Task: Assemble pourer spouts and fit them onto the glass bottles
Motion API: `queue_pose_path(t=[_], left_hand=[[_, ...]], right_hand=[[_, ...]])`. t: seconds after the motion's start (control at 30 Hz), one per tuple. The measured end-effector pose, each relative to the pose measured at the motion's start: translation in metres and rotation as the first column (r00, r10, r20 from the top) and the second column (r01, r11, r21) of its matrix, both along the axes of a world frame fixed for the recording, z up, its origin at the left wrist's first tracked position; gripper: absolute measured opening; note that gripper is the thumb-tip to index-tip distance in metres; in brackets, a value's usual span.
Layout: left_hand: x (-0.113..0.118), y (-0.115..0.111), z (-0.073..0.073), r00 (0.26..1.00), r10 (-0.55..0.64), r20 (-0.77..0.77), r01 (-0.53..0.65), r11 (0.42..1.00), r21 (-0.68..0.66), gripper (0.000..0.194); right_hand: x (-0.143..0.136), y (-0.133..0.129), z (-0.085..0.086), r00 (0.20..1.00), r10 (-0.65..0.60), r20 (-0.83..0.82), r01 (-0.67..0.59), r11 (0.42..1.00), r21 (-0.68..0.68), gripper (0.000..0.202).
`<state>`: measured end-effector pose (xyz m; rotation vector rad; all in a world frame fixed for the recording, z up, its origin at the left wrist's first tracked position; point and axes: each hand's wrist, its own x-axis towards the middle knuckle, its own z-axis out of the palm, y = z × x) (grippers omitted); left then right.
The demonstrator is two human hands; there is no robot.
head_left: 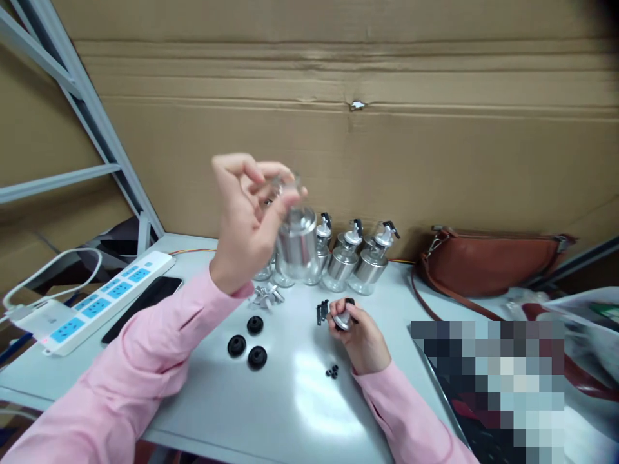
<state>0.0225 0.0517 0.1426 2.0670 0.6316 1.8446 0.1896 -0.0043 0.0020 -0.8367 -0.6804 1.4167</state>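
Observation:
My left hand [251,216] is raised, its fingers closed round the neck of a clear bottle [297,241] with a silvery band, slightly blurred. Lower right, my right hand [360,335] grips a silver pump cap [343,318] with black parts, just above the table. Behind them stand several bottles [342,263] with silver caps and black spouts. Small black tubes [322,312] lie left of my right hand. Silver pieces [267,296] are heaped near the bottles. Three round black parts [236,346] lie left of centre, and tiny black pieces [332,372] lie nearer the front.
On the left of the table [207,419] are a power strip [116,296] with a white cable and a black phone [142,309]. A brown bag [493,261] and a pixelated area are at the right. Cardboard [435,161] stands behind, beside a metal frame [91,109].

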Motion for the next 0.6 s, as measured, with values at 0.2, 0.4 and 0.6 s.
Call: queue_pose_path(t=[0.2,0.4,0.6], left_hand=[[-0.005,-0.033,-0.068,0.913,-0.388,-0.125,0.335,0.889,-0.312,0.023],[-0.013,-0.044,-0.097,0.872,-0.411,-0.265,0.321,0.890,-0.324,0.020],[-0.019,-0.046,-0.095,0.876,-0.385,-0.290,0.291,0.902,-0.320,0.016]], right_hand=[[-0.001,0.001,-0.003,0.993,-0.087,0.080,0.083,0.995,0.050,0.023],[0.001,0.004,-0.004,0.971,-0.139,0.195,0.124,0.989,0.085,0.030],[0.002,0.003,0.000,0.869,-0.342,0.357,0.288,0.937,0.196,0.031]])
